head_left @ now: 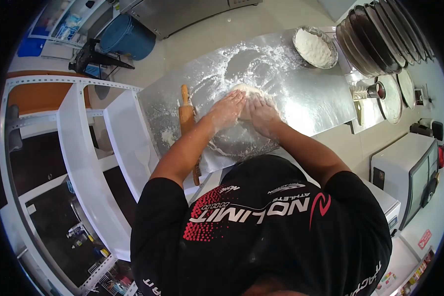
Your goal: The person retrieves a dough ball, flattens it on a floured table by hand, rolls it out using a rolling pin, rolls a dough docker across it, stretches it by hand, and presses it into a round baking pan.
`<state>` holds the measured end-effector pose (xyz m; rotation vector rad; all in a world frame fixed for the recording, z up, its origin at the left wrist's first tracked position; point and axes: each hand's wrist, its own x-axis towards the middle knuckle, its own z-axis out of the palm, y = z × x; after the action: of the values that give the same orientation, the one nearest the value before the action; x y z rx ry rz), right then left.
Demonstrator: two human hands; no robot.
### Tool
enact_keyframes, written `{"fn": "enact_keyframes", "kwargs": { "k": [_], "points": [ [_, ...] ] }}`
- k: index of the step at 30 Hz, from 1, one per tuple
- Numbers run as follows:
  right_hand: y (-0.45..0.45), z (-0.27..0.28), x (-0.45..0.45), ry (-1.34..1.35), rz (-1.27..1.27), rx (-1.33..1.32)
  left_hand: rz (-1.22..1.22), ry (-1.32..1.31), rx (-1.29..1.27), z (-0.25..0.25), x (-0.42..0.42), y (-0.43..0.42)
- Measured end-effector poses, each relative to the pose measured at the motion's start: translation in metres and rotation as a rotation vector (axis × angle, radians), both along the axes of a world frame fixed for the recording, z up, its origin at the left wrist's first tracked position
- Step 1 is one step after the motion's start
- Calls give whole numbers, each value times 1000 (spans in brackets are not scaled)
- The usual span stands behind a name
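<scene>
A pale, flour-dusted piece of dough [246,90] lies on the steel table [325,106] in front of me. My left hand [228,108] presses on its left side, fingers stretched out and pointing up and to the right. On the right side of the dough rests my right hand [264,114], its fingers extended over the surface. The hands are close together, with a narrow gap between them. Loose flour covers the metal around the dough. A wooden rolling pin [186,118] lies left of my left forearm, which hides part of it.
A bowl of flour [314,48] stands at the table's far right corner. Stacked round pans [375,37] are beyond it. White shelving [86,167] borders the left side. A blue bin [128,37] stands on the floor at the back left.
</scene>
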<state>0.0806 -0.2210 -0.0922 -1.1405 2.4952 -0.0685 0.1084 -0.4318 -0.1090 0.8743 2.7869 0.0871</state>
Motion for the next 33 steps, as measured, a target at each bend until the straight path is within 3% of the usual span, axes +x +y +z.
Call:
{"fn": "enact_keyframes", "kwargs": {
  "k": [7, 12, 16, 22, 26, 33],
  "points": [
    [-17, 0, -11, -10, -109, -55, -75, 89, 135, -14, 13, -23],
    [-28, -18, -26, -33, -94, 10, -141, -57, 146, -5, 10, -35],
    [-27, -11, -35, 5, 26, -1, -188, -129, -13, 7, -7, -35],
    [-33, 26, -47, -138, 144, 131, -225, -80, 55, -10, 4, -41],
    [-14, 11, -47, -344, 70, -240, -198, -62, 133, -9, 13, -57],
    [31, -9, -31, -86, 229, -74, -239, -24, 144, -3, 18, -59]
  ]
}}
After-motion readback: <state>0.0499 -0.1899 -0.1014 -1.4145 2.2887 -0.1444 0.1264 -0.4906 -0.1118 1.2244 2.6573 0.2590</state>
